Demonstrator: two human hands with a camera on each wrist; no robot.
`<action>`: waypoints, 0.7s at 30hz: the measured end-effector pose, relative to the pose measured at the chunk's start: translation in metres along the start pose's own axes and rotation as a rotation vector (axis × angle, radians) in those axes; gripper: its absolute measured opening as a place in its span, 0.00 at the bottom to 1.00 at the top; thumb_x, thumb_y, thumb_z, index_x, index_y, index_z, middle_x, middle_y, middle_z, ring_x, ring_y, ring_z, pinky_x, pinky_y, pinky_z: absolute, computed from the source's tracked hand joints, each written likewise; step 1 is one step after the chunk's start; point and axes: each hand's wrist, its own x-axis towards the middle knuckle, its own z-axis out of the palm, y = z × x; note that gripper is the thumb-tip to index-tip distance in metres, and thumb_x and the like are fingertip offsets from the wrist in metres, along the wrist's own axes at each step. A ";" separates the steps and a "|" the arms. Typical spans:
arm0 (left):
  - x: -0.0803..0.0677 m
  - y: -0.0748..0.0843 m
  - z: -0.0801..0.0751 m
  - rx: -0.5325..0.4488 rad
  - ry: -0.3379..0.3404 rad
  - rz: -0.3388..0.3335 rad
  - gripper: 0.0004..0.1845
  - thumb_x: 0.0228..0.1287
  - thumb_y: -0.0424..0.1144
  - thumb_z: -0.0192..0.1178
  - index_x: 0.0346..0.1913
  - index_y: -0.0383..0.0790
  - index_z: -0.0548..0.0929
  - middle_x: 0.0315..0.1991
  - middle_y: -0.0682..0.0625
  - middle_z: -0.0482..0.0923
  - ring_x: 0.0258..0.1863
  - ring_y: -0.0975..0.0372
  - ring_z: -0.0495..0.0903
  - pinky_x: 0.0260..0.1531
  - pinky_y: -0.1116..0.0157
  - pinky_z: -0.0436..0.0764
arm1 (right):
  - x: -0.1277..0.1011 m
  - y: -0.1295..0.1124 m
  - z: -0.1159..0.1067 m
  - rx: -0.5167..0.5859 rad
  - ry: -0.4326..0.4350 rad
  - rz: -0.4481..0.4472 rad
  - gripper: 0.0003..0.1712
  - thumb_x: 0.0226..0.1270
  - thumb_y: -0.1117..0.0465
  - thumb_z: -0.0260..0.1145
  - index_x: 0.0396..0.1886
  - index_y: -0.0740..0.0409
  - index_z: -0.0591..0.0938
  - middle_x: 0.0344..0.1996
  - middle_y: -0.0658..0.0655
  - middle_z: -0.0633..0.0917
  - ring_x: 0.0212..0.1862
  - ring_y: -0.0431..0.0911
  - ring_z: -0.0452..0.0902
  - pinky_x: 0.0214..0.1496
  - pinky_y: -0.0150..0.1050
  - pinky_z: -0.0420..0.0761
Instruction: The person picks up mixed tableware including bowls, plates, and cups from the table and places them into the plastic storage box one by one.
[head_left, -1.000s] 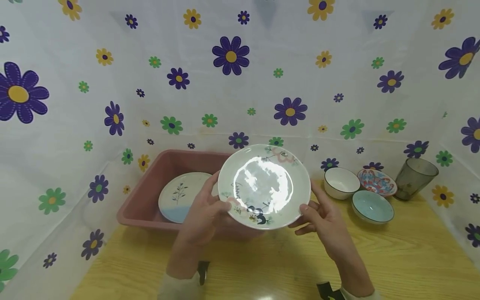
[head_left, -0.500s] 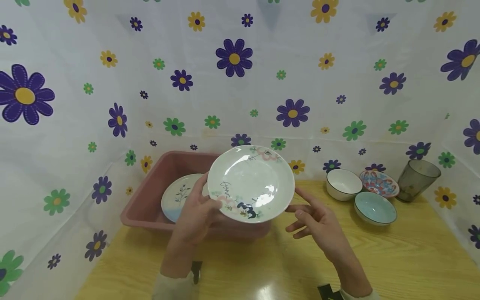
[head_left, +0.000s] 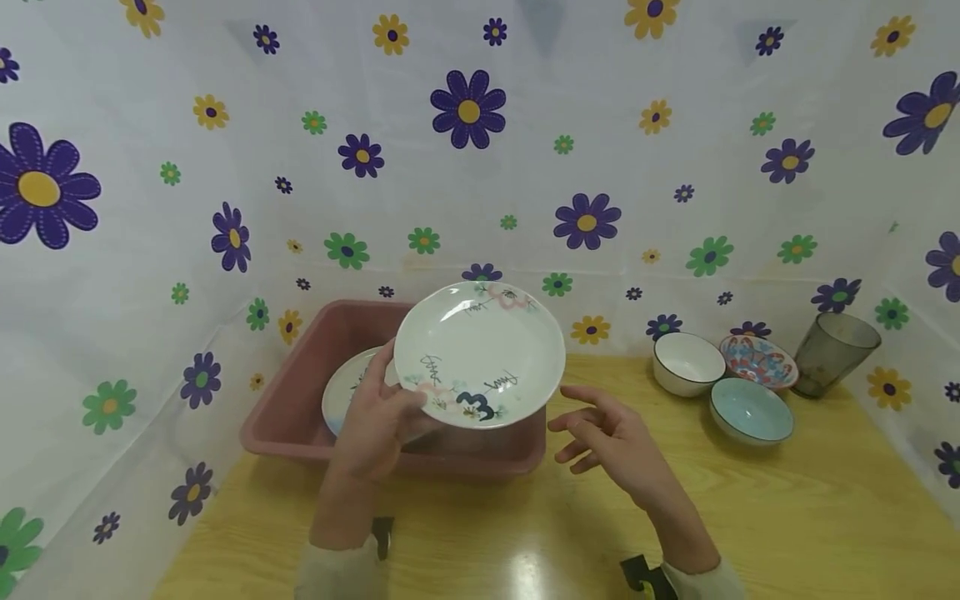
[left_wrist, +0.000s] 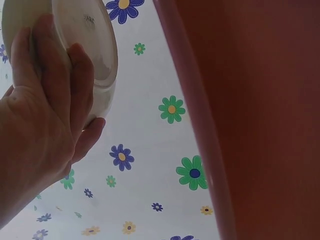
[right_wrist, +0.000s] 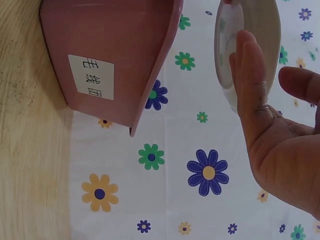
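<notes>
Left hand (head_left: 375, 425) alone gripping plate (head_left: 480, 354) by near-left rim, holding it tilted above pink tub (head_left: 300, 375). Right hand (head_left: 603, 437), clasping plate's right rim a second ago, now hanging free just right of tub, fingers loosely spread, holding nothing. Plate drifting leftward over tub; second plate (head_left: 347, 398) lying inside. Bowls (head_left: 686, 362) and cup (head_left: 832, 354) standing well right of tub on bench (head_left: 750, 517).

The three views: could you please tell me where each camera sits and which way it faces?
Head: looks forward and down at the table; both forearms, left hand gripping the plate, right hand free.
Left wrist: looks up past that hand at the plate's underside.
Right wrist: looks along its open palm.
All share the plate and tub.
</notes>
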 end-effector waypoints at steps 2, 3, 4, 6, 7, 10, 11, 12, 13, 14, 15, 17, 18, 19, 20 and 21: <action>0.001 0.000 -0.002 -0.011 -0.008 0.008 0.41 0.63 0.18 0.43 0.78 0.45 0.49 0.57 0.37 0.76 0.43 0.57 0.86 0.42 0.58 0.86 | 0.003 0.000 -0.001 -0.012 0.002 -0.001 0.25 0.77 0.62 0.54 0.69 0.65 0.68 0.49 0.72 0.83 0.35 0.49 0.87 0.35 0.42 0.87; 0.002 0.000 -0.003 -0.021 -0.007 0.009 0.41 0.63 0.18 0.42 0.78 0.45 0.49 0.58 0.36 0.74 0.44 0.57 0.86 0.42 0.57 0.86 | 0.004 -0.001 -0.001 -0.013 0.007 -0.002 0.24 0.77 0.62 0.54 0.69 0.65 0.68 0.49 0.73 0.83 0.35 0.49 0.87 0.35 0.42 0.87; 0.002 0.000 -0.004 -0.029 -0.004 0.011 0.41 0.63 0.18 0.41 0.78 0.45 0.48 0.60 0.36 0.72 0.44 0.57 0.86 0.42 0.57 0.86 | 0.005 -0.001 -0.002 -0.011 0.014 -0.006 0.24 0.77 0.62 0.54 0.69 0.65 0.68 0.49 0.72 0.83 0.35 0.50 0.87 0.35 0.42 0.87; 0.004 -0.001 -0.006 -0.045 0.010 0.017 0.41 0.64 0.18 0.41 0.78 0.44 0.48 0.61 0.35 0.70 0.45 0.57 0.85 0.41 0.57 0.86 | 0.006 -0.001 -0.003 -0.002 0.033 -0.006 0.24 0.77 0.61 0.54 0.68 0.65 0.68 0.48 0.72 0.83 0.35 0.50 0.87 0.35 0.43 0.87; 0.005 -0.002 -0.007 -0.051 0.015 0.020 0.40 0.64 0.17 0.40 0.78 0.44 0.47 0.61 0.35 0.70 0.45 0.58 0.85 0.41 0.57 0.86 | 0.006 0.000 -0.004 0.002 0.044 -0.003 0.24 0.77 0.61 0.54 0.68 0.64 0.69 0.47 0.71 0.84 0.35 0.50 0.87 0.35 0.43 0.87; 0.007 -0.001 -0.014 -0.052 0.034 0.018 0.40 0.64 0.18 0.39 0.78 0.43 0.46 0.61 0.37 0.69 0.46 0.58 0.85 0.41 0.58 0.86 | 0.005 0.001 -0.008 0.007 0.072 0.003 0.23 0.77 0.60 0.55 0.68 0.63 0.68 0.46 0.70 0.84 0.34 0.51 0.87 0.35 0.44 0.87; 0.007 0.000 -0.016 -0.046 0.048 0.016 0.40 0.64 0.18 0.39 0.78 0.43 0.46 0.60 0.37 0.70 0.45 0.59 0.85 0.41 0.59 0.86 | 0.004 0.002 -0.009 0.007 0.079 0.005 0.23 0.77 0.60 0.55 0.68 0.62 0.68 0.46 0.71 0.84 0.34 0.51 0.87 0.35 0.44 0.87; 0.007 0.001 -0.019 -0.038 0.055 0.016 0.40 0.65 0.18 0.39 0.78 0.43 0.45 0.61 0.37 0.69 0.46 0.59 0.85 0.42 0.59 0.86 | 0.003 0.002 -0.011 0.007 0.084 0.008 0.24 0.77 0.60 0.55 0.68 0.62 0.68 0.46 0.70 0.84 0.34 0.51 0.87 0.35 0.44 0.87; 0.007 0.002 -0.021 -0.037 0.066 0.015 0.40 0.65 0.18 0.39 0.78 0.44 0.44 0.62 0.38 0.68 0.47 0.60 0.84 0.43 0.60 0.86 | 0.002 0.002 -0.013 0.005 0.092 0.010 0.23 0.77 0.60 0.55 0.68 0.63 0.68 0.46 0.70 0.84 0.34 0.51 0.87 0.35 0.44 0.87; 0.007 0.004 -0.024 -0.038 0.080 0.012 0.40 0.66 0.18 0.38 0.79 0.44 0.44 0.63 0.38 0.67 0.48 0.60 0.84 0.44 0.60 0.85 | 0.001 0.002 -0.014 0.005 0.099 0.012 0.24 0.77 0.60 0.55 0.68 0.63 0.68 0.45 0.69 0.84 0.34 0.50 0.87 0.35 0.44 0.87; 0.007 0.004 -0.026 -0.043 0.096 0.010 0.40 0.66 0.18 0.38 0.79 0.45 0.43 0.64 0.38 0.66 0.48 0.60 0.84 0.44 0.60 0.85 | 0.000 0.001 -0.016 0.007 0.106 0.013 0.24 0.77 0.61 0.55 0.68 0.63 0.68 0.45 0.69 0.85 0.34 0.50 0.87 0.36 0.44 0.87; 0.008 0.005 -0.030 -0.060 0.127 0.005 0.41 0.67 0.18 0.38 0.79 0.46 0.43 0.66 0.38 0.65 0.49 0.60 0.83 0.46 0.59 0.84 | -0.002 0.000 -0.019 0.011 0.119 0.011 0.24 0.77 0.61 0.54 0.68 0.64 0.68 0.45 0.68 0.85 0.34 0.50 0.87 0.36 0.44 0.87; 0.009 0.006 -0.032 -0.070 0.137 0.000 0.41 0.67 0.18 0.37 0.79 0.47 0.42 0.67 0.39 0.64 0.51 0.60 0.83 0.48 0.59 0.84 | -0.002 -0.001 -0.020 0.016 0.123 0.010 0.24 0.77 0.61 0.54 0.68 0.64 0.67 0.44 0.67 0.85 0.34 0.50 0.87 0.36 0.44 0.87; 0.010 0.006 -0.034 -0.079 0.151 -0.004 0.41 0.67 0.18 0.37 0.79 0.48 0.42 0.68 0.39 0.63 0.52 0.59 0.82 0.49 0.58 0.83 | -0.003 -0.002 -0.021 0.019 0.126 0.007 0.24 0.77 0.62 0.54 0.68 0.64 0.67 0.44 0.67 0.85 0.34 0.50 0.87 0.36 0.44 0.87; 0.010 0.006 -0.035 -0.085 0.165 -0.009 0.41 0.67 0.18 0.37 0.79 0.48 0.42 0.69 0.39 0.63 0.52 0.59 0.82 0.49 0.58 0.83 | -0.003 -0.002 -0.022 0.022 0.126 0.004 0.24 0.77 0.62 0.54 0.68 0.64 0.67 0.44 0.67 0.85 0.34 0.50 0.87 0.36 0.44 0.87; 0.011 0.006 -0.036 -0.085 0.179 -0.014 0.41 0.67 0.18 0.38 0.79 0.48 0.43 0.69 0.39 0.63 0.52 0.59 0.82 0.49 0.57 0.83 | -0.004 -0.002 -0.022 0.025 0.125 0.004 0.24 0.77 0.62 0.54 0.68 0.65 0.67 0.44 0.66 0.85 0.34 0.50 0.87 0.36 0.43 0.87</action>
